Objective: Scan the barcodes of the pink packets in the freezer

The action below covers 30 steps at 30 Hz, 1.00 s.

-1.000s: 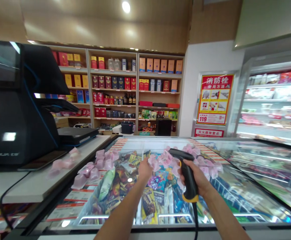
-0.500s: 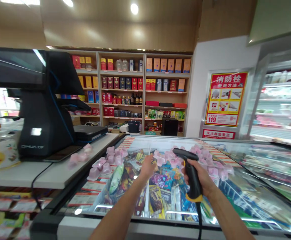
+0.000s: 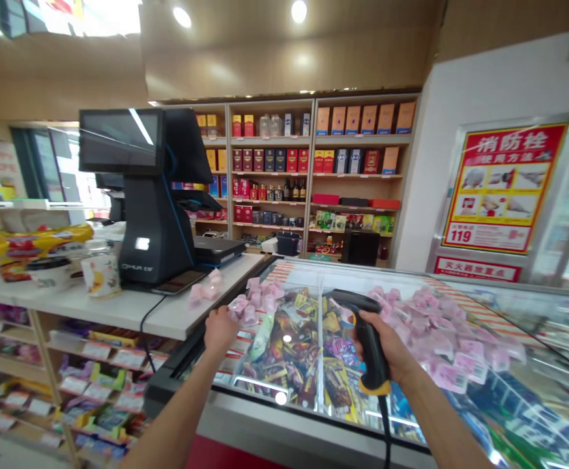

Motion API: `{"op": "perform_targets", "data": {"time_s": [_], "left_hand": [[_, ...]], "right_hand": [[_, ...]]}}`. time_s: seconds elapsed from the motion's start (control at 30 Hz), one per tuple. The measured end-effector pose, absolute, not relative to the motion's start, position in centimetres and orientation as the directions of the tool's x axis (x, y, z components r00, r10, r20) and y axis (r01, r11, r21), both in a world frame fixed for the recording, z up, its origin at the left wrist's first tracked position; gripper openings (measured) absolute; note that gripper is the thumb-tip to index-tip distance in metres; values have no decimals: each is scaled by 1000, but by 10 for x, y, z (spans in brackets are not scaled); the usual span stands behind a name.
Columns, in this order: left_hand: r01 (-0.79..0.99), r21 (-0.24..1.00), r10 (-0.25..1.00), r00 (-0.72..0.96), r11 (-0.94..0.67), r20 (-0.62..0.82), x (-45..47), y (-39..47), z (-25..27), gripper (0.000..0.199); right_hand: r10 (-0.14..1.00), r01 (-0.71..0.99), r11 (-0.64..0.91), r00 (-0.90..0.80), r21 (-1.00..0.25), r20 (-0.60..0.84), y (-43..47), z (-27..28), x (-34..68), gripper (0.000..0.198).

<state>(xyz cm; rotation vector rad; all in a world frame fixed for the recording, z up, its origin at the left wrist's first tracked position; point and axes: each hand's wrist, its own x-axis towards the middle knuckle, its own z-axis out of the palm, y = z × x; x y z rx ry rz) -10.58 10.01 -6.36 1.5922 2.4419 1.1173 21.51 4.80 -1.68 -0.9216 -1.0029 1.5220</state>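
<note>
My right hand (image 3: 386, 345) is wrapped around the handle of a black and yellow barcode scanner (image 3: 375, 355), held above the glass top of a chest freezer (image 3: 264, 417). The scanner's head points left, and its cable hangs down in front. My left hand (image 3: 220, 331) is at the freezer's left side, against a cluster of small pale-pink plastic cups (image 3: 257, 299). Its fingertips are hidden, so I cannot tell whether a cup is in them. A larger heap of pink cups (image 3: 435, 329) with white barcode labels lies on the glass to the right.
Packaged ice creams (image 3: 294, 345) show through the glass. Left of the freezer stands a counter (image 3: 167, 312) with a black checkout terminal (image 3: 152, 221), a few more pink cups (image 3: 206, 290) and a patterned paper cup (image 3: 101, 277). Boxed goods fill the back shelves (image 3: 269, 172).
My left hand has moved from the middle of the glass to the pink cups on the left. The view has turned left. My right hand still holds the scanner.
</note>
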Motion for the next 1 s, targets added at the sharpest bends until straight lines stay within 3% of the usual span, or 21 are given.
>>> {"op": "perform_targets", "data": {"time_s": [0.3,0.4,0.53,0.73,1.0], "left_hand": [[613,765,844,-502,196,186,-122,96,-58,23],[456,876,869,-484,154,99,-114,95,-54,12],[110,992,950,-311,57,-20,-97,95,-38,11],[-342,939,985,-147,36,-91,-64,111,-19,15],[-499,865,989,-89,55,-114,-28,128,-25,16]], "right_hand": [[971,-307,-161,-219,-938,-95,42,-13,190,21],[964,-273,-169,-244,-947,-102,39,-11,187,24],[963,-243,-169,-249,-955,-107,38,-11,186,27],[950,-272,-153,-305,-950,-66,40,-18,186,30],[947,-329,-156,-318,-931,-46,32,-7,199,27]]}}
